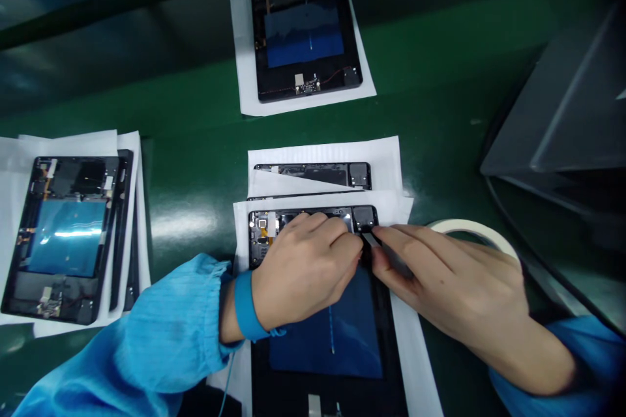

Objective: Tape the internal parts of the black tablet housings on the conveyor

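Note:
An opened tablet (pixel 325 345) with a blue battery lies in front of me on white paper. Over its upper part, my left hand (pixel 308 267) is closed with the fingertips pinched near the speaker block in the top right corner; whatever they grip is hidden. My right hand (pixel 450 280) is closed too, pinching a small grey strip (pixel 370 240) between thumb and forefinger at the same corner. A blue wrist strap (pixel 250 306) with a thin cord circles my left wrist.
Behind, another opened tablet (pixel 313 172) lies partly under paper. Further back is a separate tablet (pixel 303 32) on paper. Several stacked tablets (pixel 63 234) stand at left. A tape roll (pixel 476 228) lies beside my right hand, near a dark grey casing (pixel 562 111) and cable.

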`<action>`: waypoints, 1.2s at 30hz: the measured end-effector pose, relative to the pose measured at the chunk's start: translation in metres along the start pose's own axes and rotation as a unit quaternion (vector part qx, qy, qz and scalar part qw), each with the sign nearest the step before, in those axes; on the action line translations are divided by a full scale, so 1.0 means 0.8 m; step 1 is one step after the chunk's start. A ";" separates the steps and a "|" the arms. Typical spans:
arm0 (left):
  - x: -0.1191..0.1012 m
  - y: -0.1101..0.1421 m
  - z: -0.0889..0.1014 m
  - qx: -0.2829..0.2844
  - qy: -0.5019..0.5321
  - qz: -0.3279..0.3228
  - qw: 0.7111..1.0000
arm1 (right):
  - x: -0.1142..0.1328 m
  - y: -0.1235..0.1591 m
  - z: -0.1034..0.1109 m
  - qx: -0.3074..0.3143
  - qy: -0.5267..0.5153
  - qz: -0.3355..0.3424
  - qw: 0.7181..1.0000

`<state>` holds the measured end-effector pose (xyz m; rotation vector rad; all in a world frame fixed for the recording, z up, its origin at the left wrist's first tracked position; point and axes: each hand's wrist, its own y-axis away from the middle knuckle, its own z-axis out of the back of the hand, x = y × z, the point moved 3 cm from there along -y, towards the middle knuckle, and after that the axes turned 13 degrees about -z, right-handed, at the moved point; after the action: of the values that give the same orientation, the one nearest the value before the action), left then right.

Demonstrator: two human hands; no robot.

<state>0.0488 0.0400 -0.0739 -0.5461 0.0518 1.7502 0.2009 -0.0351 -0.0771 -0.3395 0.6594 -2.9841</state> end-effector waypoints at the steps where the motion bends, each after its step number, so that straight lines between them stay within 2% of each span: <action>1: 0.000 0.000 0.000 0.001 0.001 0.000 1.000 | 0.000 0.000 0.000 0.000 0.001 -0.001 1.000; 19: -0.001 0.000 0.000 -0.003 -0.011 -0.005 1.000 | 0.000 -0.002 -0.005 0.027 -0.022 -0.016 0.999; 23: 0.000 0.002 0.000 0.000 -0.010 -0.002 1.000 | 0.001 -0.003 -0.003 0.045 -0.023 0.003 0.999; 29: -0.003 -0.004 -0.003 0.007 -0.026 -0.005 1.000 | 0.014 -0.003 0.003 0.070 0.031 0.057 0.995; 31: -0.006 0.003 0.006 0.012 -0.035 -0.007 0.999 | 0.017 0.004 0.003 0.070 0.048 0.062 0.994; 33: -0.006 0.022 0.025 -0.004 -0.033 0.009 0.999 | 0.018 0.013 0.003 0.060 0.056 0.059 0.995; 35: 0.003 0.053 0.053 -0.042 -0.016 0.078 0.996 | 0.017 0.021 0.001 0.049 0.049 0.053 0.996; 36: 0.010 0.072 0.067 -0.060 -0.006 0.137 0.989 | 0.016 0.024 0.001 0.045 0.042 0.051 0.997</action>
<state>-0.0238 0.0494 -0.0444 -0.6393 0.0140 2.0345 0.1885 -0.0544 -0.0822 -0.1705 0.5293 -2.9319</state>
